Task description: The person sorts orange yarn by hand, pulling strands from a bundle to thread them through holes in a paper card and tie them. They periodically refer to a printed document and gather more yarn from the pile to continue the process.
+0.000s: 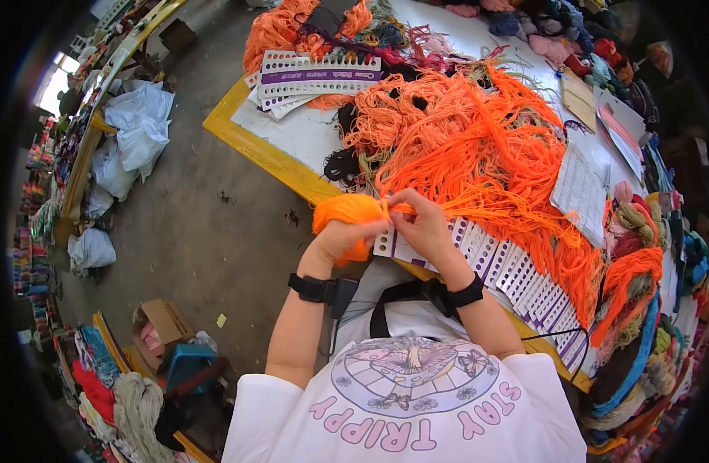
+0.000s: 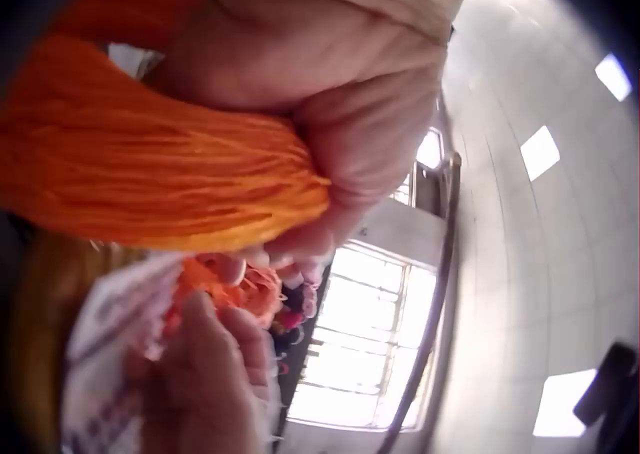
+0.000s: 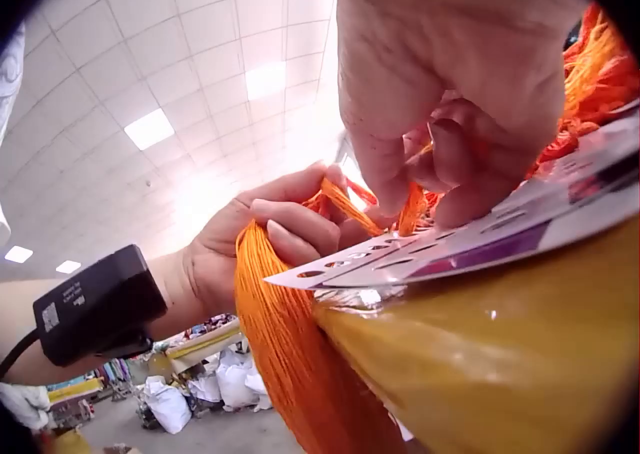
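Note:
A thick hank of bright orange thread (image 1: 345, 210) is gripped in my left hand (image 1: 346, 238) at the table's near edge. In the left wrist view the bundle (image 2: 160, 169) passes beneath the palm, its strands lying together. My right hand (image 1: 425, 228) is right beside it, pinching orange strands between thumb and fingers. These strands (image 3: 345, 202) stretch from one hand to the other in the right wrist view. A large tangled heap of orange and peach thread (image 1: 462, 147) spreads over the table just beyond both hands.
White and purple cards with punched holes (image 1: 516, 278) line the table's near edge, partly under the thread; more cards (image 1: 319, 76) lie at the far left. The table has a yellow edge (image 1: 269, 154). Multicoloured skeins (image 1: 640, 309) crowd the right side. White bags (image 1: 138, 123) stand across the floor.

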`<action>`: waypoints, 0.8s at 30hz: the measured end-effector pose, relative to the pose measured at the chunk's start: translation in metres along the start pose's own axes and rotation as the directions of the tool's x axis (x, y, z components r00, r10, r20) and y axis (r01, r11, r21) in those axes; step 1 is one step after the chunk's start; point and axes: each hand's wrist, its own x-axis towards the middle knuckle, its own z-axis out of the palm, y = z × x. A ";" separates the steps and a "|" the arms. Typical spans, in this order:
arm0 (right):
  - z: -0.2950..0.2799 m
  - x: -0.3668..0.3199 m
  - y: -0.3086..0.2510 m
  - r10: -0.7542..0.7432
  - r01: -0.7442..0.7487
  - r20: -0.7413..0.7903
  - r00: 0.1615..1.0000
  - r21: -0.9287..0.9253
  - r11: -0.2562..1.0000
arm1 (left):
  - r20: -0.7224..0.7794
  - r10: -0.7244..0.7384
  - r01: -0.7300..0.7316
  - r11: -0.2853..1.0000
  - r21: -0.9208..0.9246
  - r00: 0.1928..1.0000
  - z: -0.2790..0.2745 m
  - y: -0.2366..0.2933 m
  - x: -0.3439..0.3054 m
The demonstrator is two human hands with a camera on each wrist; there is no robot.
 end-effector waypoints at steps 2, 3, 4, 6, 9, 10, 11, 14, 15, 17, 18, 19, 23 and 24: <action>0.000 0.003 0.012 -0.128 0.127 -0.002 0.992 -0.135 0.983 | 0.041 -0.068 0.054 0.960 0.276 0.997 0.000 -0.005 0.006; 0.001 0.005 0.018 -0.189 0.186 0.005 0.982 -0.201 0.962 | 0.054 -0.107 0.076 0.910 0.407 0.993 0.001 -0.006 0.009; 0.003 0.006 0.022 -0.164 0.158 -0.047 0.985 -0.112 0.981 | 0.037 0.001 -0.014 0.930 0.368 0.999 0.001 -0.007 0.011; 0.006 0.009 0.027 -0.102 0.113 -0.140 0.985 0.072 0.991 | -0.014 0.214 -0.200 0.935 0.292 0.977 -0.001 -0.009 0.017; 0.010 0.011 0.032 -0.010 0.017 -0.193 0.981 0.035 0.999 | -0.349 -0.013 -0.112 0.935 -0.336 0.937 -0.055 0.013 0.012; 0.010 0.011 0.034 -0.017 0.022 -0.202 0.979 0.022 1.000 | -0.323 -0.067 -0.157 0.769 -0.619 0.944 -0.087 0.021 0.006; 0.010 0.011 0.034 -0.024 0.027 -0.211 0.977 0.011 1.000 | -0.449 -0.060 -0.282 0.703 -0.653 0.892 -0.110 0.031 -0.005; 0.012 0.012 0.036 -0.036 0.038 -0.225 0.974 0.003 0.999 | -0.841 0.050 -0.492 0.829 -0.266 0.539 -0.117 0.055 -0.009; 0.012 0.011 0.037 -0.036 0.038 -0.228 0.973 0.004 0.999 | -0.919 0.078 -0.485 0.864 -0.131 0.388 -0.110 0.061 -0.008; 0.012 0.011 0.036 -0.012 0.022 -0.219 0.976 0.044 0.999 | -0.884 -0.010 0.100 0.994 0.042 0.467 -0.104 0.036 -0.005; 0.012 0.010 0.036 0.001 0.013 -0.213 0.977 0.062 0.998 | -0.732 0.240 0.095 0.919 0.383 0.638 -0.083 0.021 0.001; 0.012 0.010 0.035 0.006 0.009 -0.206 0.979 0.073 0.997 | -0.496 0.462 -0.019 0.746 0.666 0.735 -0.061 0.006 0.006; 0.010 0.007 0.031 0.050 -0.021 -0.191 0.980 0.151 0.988 | 0.032 0.539 -0.195 0.247 0.949 0.842 -0.008 -0.021 0.018; 0.010 0.008 0.030 0.063 -0.028 -0.191 0.980 0.181 0.983 | 0.034 0.559 -0.197 0.234 0.952 0.828 -0.006 -0.020 0.018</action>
